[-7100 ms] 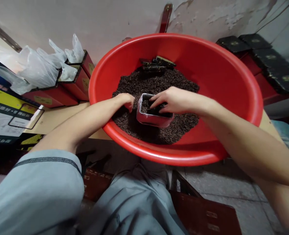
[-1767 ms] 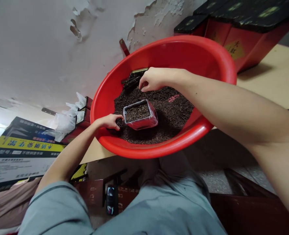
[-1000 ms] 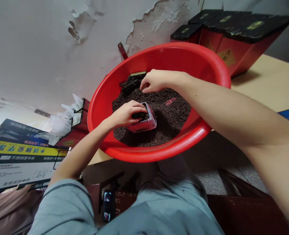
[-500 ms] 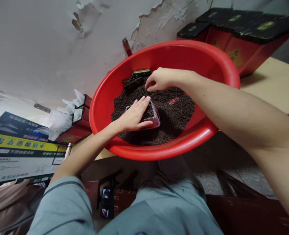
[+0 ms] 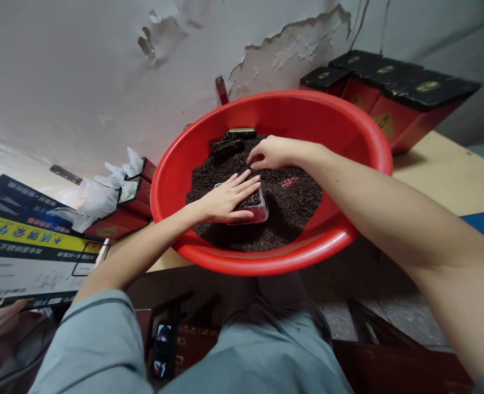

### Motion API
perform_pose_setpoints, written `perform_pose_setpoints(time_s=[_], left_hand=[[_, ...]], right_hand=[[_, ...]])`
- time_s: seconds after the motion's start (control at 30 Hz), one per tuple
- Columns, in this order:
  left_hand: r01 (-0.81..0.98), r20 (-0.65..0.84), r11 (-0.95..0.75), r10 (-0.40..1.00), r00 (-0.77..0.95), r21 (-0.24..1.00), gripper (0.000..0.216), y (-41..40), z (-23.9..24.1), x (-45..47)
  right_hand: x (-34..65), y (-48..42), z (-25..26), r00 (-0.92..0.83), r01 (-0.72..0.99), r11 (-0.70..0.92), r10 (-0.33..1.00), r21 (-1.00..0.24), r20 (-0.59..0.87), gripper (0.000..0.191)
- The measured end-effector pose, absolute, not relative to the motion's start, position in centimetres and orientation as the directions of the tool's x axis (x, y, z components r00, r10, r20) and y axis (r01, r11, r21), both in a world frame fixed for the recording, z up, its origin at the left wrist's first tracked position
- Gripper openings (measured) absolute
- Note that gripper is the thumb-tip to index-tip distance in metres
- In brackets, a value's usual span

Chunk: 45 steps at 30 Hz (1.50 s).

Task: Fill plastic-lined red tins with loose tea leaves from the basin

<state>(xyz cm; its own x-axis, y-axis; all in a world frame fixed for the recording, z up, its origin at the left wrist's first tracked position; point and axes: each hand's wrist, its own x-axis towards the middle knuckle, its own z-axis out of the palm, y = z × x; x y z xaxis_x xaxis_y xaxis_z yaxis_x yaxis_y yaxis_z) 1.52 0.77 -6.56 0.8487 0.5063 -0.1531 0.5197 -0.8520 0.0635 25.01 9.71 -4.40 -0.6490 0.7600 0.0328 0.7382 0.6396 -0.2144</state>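
My left hand [image 5: 229,198] lies flat with its fingers stretched over the top of a small rectangular box [image 5: 261,213]. Clear plastic lines this reddish box, and dark, thin dried leaves, like loose tea, fill it. It sits in a heap of the same dark leaves [image 5: 295,213] inside a large red basin [image 5: 274,262]. My right hand [image 5: 270,152] hovers low over the heap, just behind the box, with fingers curled toward the thumb. What its fingertips hold, if anything, is hidden. Dark tin lids [image 5: 227,146] rest on the leaves at the basin's far left.
Red tins with black lids [image 5: 406,82] stand on the table [image 5: 438,175] at right. Left of the basin are red boxes [image 5: 121,219] with plastic bags [image 5: 96,200] sticking out, and a printed carton [image 5: 28,241]. A peeling wall [image 5: 209,49] rises behind.
The camera view has tilted, so the basin appears slightly lower. My left hand stays on the box, its fingers a little more spread. My right hand remains curled over the leaves.
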Motion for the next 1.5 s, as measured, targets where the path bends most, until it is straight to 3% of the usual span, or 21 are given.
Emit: perform_pose_setpoints(time_s=[0.17,0.6,0.8,0.93,1.07,1.3,1.5], left_hand=[[0.465,-0.149,-0.879,0.449,0.881,0.103,0.073,0.6,-6.5,-0.5],[0.452,-0.163,-0.887,0.435,0.886,0.093,0.080,0.6,-6.4,-1.0],[0.464,-0.125,-0.884,0.455,0.882,0.053,0.086,1.0,-6.9,1.0],[0.439,-0.099,-0.897,0.433,0.896,0.045,0.078,1.8,-7.0,3.9],[0.458,-0.082,-0.887,0.452,0.888,0.068,0.077,0.9,-7.2,0.3],[0.525,-0.069,-0.851,0.524,0.849,-0.012,0.074,0.5,-7.6,3.5],[0.513,-0.077,-0.858,0.509,0.857,0.029,0.067,0.5,-6.9,2.8]], right_hand=[[25.0,9.7,-4.6,-0.664,0.734,0.651,0.747,-0.194,-0.006,0.036],[24.7,9.5,-5.1,-0.654,0.752,0.638,0.754,-0.166,-0.062,0.038],[24.8,10.2,-5.4,-0.653,0.748,0.640,0.757,-0.177,-0.023,0.038],[25.2,10.3,-5.8,-0.650,0.754,0.643,0.760,-0.139,-0.011,0.037],[25.6,10.7,-5.9,-0.625,0.776,0.618,0.780,-0.127,-0.024,0.036],[25.2,10.3,-5.7,-0.637,0.765,0.629,0.771,-0.141,-0.013,0.036],[26.0,10.3,-5.7,-0.617,0.785,0.608,0.785,-0.115,-0.055,0.037]])
